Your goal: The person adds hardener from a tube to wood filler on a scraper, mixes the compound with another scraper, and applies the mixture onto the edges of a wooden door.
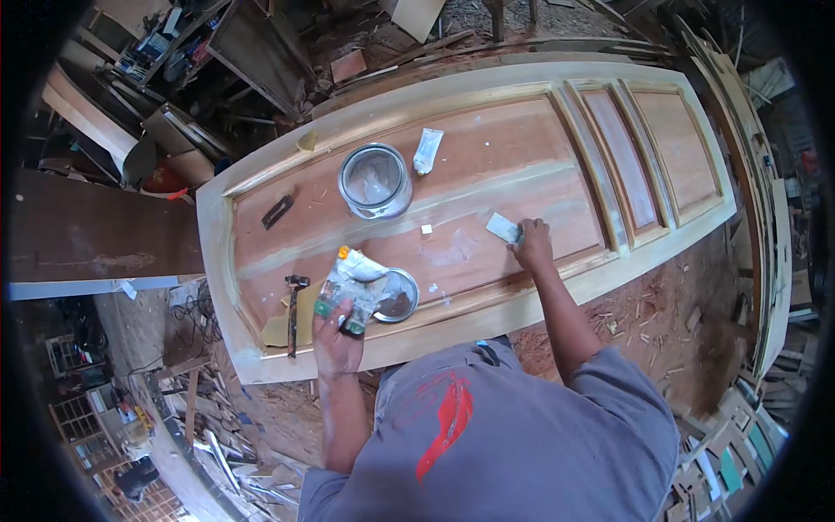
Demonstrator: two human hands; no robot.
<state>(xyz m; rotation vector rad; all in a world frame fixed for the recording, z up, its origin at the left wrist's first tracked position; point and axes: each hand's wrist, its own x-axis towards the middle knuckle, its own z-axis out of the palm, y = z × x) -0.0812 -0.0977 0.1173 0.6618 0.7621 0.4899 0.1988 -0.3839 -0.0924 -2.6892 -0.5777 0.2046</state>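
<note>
My left hand (337, 341) is closed around a putty-smeared board (352, 297), which carries a white lump with an orange blob (344, 252) on its far edge. Partly behind it sits a round metal lid (398, 296) with grey residue. My right hand (534, 247) grips a pale, flat rectangular scraper (503, 228) against the wooden door panel (487, 187), beside a whitish smear (452, 250). An open can (376, 181) of pale paste stands on the door, with a white squeezed tube (428, 151) to its right.
A hammer (294, 315) lies across yellow sandpaper (277, 331) at the door's near left. Farther up are a dark block-like tool (278, 211) and a small cream square (426, 230). Boards (739, 174) lean at the right; wood scraps and shavings litter the floor.
</note>
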